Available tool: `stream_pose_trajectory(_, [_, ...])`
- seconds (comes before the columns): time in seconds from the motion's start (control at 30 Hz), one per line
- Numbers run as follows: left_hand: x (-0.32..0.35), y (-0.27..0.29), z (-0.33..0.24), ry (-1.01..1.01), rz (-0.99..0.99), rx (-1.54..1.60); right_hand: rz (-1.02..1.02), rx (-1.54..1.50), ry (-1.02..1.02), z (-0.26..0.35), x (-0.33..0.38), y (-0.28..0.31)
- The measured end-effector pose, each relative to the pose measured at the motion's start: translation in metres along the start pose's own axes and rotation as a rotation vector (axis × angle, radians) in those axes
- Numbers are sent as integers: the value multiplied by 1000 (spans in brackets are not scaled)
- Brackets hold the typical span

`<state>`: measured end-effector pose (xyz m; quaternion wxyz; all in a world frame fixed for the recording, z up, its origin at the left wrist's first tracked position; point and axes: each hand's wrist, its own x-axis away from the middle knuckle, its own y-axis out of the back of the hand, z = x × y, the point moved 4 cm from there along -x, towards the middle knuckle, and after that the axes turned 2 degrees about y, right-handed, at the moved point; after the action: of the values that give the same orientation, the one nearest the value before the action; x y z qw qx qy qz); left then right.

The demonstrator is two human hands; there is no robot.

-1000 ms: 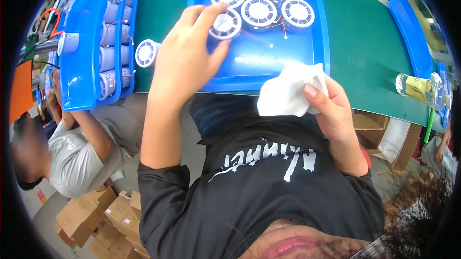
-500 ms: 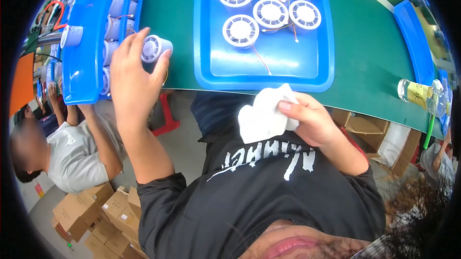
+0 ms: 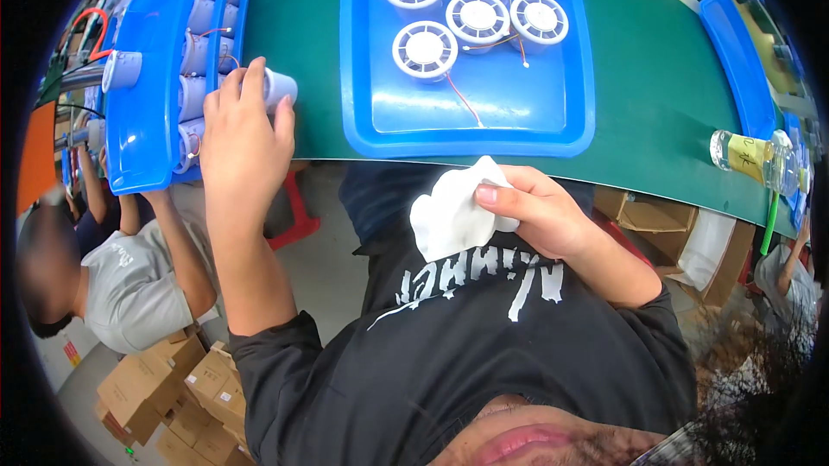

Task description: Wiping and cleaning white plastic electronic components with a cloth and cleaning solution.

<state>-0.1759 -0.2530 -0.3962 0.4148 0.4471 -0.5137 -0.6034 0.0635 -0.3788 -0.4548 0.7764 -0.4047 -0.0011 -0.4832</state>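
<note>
My left hand is beside the blue tray at the left, its fingers and thumb curled round a small white cylindrical fan unit. Part of that unit is hidden behind the fingers. In my right hand is a crumpled white cloth, pinched between thumb and fingers in front of my black shirt. Ahead of me, a blue tray bears several white round fan units with slotted tops and thin coloured wires. The nearest unit's wire trails toward the tray's near side.
Upright blue trays with more fan units stand at the left, close to my left hand. On the green table a clear bottle lies at the right near another blue tray. A co-worker sits at the left by cardboard boxes.
My left hand has turned a little, and the fan unit has tilted so its slotted top no longer shows. My right hand with the cloth has shifted slightly left.
</note>
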Motion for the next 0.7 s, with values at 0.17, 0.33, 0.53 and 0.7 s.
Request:
stream_pose_trajectory(0.17, [2, -1, 2, -74, -44, -8, 8, -5, 16, -3, 1, 2])
stream_pose_trajectory(0.33, [1, 1, 3, -64, -41, 31, 9, 22, 25, -6, 1, 6])
stream_pose_trajectory(0.53, [0, 6, -4, 1, -119, 35, 31, 36, 39, -2, 4, 5])
stream_pose_trajectory(0.7, [7, 13, -11, 78, -158, 540, -15, -135, 98, 3, 11, 12])
